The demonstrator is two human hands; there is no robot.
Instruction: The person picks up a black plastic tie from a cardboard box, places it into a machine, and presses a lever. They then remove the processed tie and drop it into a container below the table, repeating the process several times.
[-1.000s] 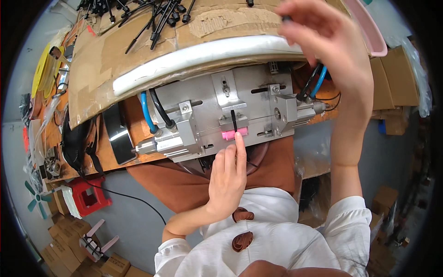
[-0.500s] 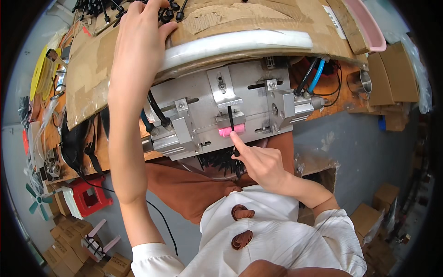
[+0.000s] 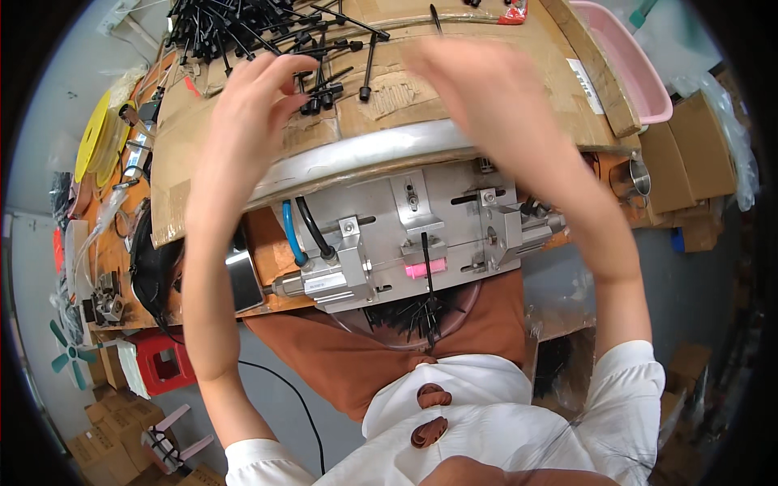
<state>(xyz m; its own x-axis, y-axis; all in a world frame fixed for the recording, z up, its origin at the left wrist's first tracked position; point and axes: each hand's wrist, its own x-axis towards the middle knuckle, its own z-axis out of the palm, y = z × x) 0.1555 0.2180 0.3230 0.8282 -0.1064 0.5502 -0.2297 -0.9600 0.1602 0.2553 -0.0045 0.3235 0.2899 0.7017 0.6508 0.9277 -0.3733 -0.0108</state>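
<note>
My left hand (image 3: 258, 109) is over the cardboard (image 3: 389, 101), beside loose black rods with thick ends (image 3: 322, 93). Its thumb and fingers are apart, with black rods visible in the gap. My right hand (image 3: 478, 85) is above the same cardboard, smeared by motion, its fingers unclear. A thin black rod (image 3: 437, 20) lies just beyond it. Below, one black rod (image 3: 427, 263) sits in the metal fixture (image 3: 381, 259) and crosses a pink block (image 3: 417, 269). Its lower end reaches out over a basin (image 3: 354, 334) of black rods at my lap.
A big heap of black rods (image 3: 219, 32) lies at the far left of the cardboard. A white padded strip (image 3: 365, 154) runs along its front edge. Hoses (image 3: 293, 235) rise from the fixture. A metal cup (image 3: 630, 180) and pink tray (image 3: 628, 61) stand right, a red stool (image 3: 162, 363) lower left.
My right hand has left the rod at the pink block and moved up over the cardboard. My left hand stays by the loose rods. The view has shifted, showing more of the heap.
</note>
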